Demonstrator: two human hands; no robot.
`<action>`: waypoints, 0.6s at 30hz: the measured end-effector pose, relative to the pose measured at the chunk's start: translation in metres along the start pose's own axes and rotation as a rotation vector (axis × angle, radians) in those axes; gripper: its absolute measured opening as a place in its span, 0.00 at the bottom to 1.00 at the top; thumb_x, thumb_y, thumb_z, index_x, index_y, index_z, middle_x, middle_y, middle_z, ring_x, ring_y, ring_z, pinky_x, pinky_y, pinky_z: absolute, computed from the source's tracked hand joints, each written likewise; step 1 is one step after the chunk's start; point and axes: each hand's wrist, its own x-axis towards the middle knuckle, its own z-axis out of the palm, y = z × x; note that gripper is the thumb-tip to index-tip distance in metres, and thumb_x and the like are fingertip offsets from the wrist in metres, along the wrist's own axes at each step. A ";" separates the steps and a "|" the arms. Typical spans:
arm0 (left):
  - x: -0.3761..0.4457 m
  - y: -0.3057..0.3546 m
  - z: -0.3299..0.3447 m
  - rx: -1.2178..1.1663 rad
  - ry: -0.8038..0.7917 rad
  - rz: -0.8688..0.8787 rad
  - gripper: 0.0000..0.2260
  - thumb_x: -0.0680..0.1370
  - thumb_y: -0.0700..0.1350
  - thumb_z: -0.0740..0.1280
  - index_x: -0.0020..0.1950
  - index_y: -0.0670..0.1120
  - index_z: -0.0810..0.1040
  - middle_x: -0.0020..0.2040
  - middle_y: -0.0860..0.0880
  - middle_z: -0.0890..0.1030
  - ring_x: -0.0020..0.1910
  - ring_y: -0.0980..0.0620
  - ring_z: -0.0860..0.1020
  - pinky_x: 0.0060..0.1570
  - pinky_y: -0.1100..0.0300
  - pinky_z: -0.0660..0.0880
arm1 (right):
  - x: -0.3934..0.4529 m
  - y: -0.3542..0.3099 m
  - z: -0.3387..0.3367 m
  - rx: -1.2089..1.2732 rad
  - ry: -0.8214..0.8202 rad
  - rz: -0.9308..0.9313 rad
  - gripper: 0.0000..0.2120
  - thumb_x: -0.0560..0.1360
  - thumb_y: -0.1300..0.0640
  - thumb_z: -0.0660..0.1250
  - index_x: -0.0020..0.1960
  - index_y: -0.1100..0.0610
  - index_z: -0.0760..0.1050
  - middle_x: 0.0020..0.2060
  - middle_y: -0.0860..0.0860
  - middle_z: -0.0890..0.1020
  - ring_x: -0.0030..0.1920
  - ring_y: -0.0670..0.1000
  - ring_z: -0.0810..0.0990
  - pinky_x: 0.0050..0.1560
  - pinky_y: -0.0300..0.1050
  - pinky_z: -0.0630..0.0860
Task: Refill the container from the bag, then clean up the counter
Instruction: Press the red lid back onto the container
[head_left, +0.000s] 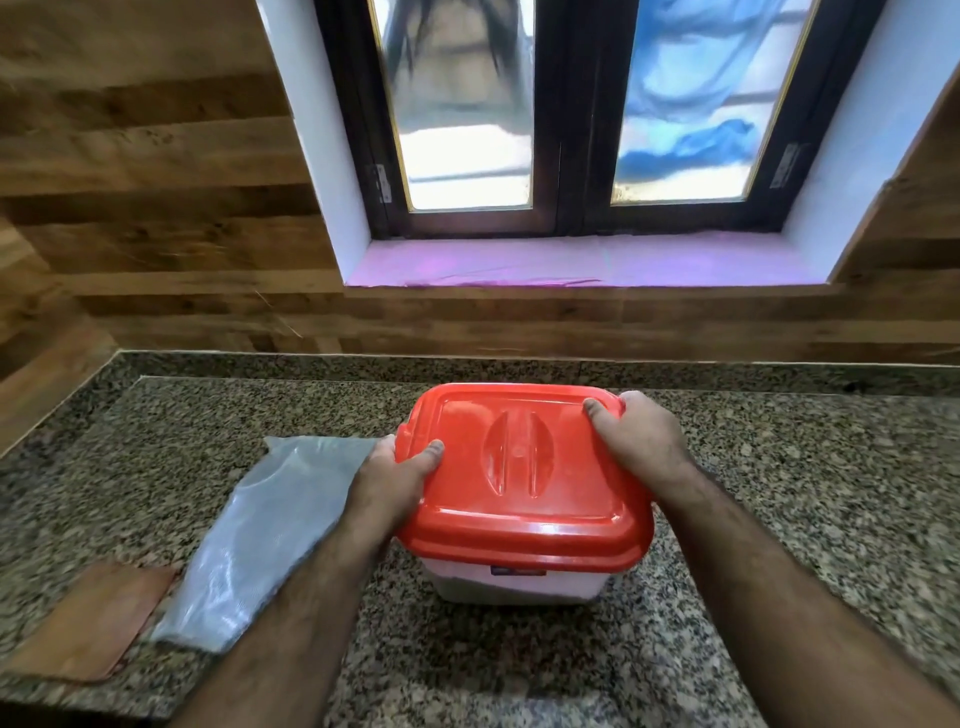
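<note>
A white plastic container (514, 584) with a red lid (519, 499) stands in the middle of the granite counter (779, 493). My left hand (389, 486) grips the lid's left edge, thumb on top. My right hand (641, 441) grips the lid's far right corner, thumb on top too. The lid sits on the container. A clear plastic bag (260, 540) lies flat on the counter just left of the container, partly behind my left forearm. What the bag holds cannot be made out.
A brown cloth (88, 623) lies at the near left next to the bag. A wood-panelled wall (156, 234) and a window with a pink sill (571, 260) rise behind the counter. The counter's left end meets a side wall.
</note>
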 end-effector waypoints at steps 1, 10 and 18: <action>-0.003 0.003 -0.001 -0.025 -0.015 -0.010 0.37 0.69 0.71 0.73 0.74 0.56 0.77 0.60 0.50 0.87 0.56 0.45 0.87 0.58 0.41 0.86 | 0.003 0.002 -0.001 0.045 -0.021 0.012 0.26 0.82 0.34 0.64 0.60 0.57 0.80 0.54 0.58 0.86 0.48 0.59 0.80 0.48 0.47 0.73; 0.008 0.019 -0.007 -0.186 -0.082 -0.058 0.21 0.81 0.51 0.75 0.71 0.47 0.78 0.60 0.43 0.88 0.56 0.42 0.89 0.59 0.39 0.86 | 0.016 -0.014 -0.005 0.183 -0.149 0.136 0.36 0.78 0.31 0.66 0.67 0.63 0.79 0.59 0.62 0.85 0.57 0.63 0.85 0.61 0.57 0.83; 0.012 0.013 0.004 0.074 -0.061 -0.012 0.40 0.80 0.64 0.70 0.87 0.51 0.60 0.73 0.46 0.79 0.66 0.42 0.82 0.67 0.39 0.81 | 0.013 -0.016 0.005 0.001 -0.129 0.152 0.38 0.82 0.31 0.57 0.72 0.63 0.76 0.66 0.65 0.82 0.66 0.66 0.80 0.64 0.54 0.76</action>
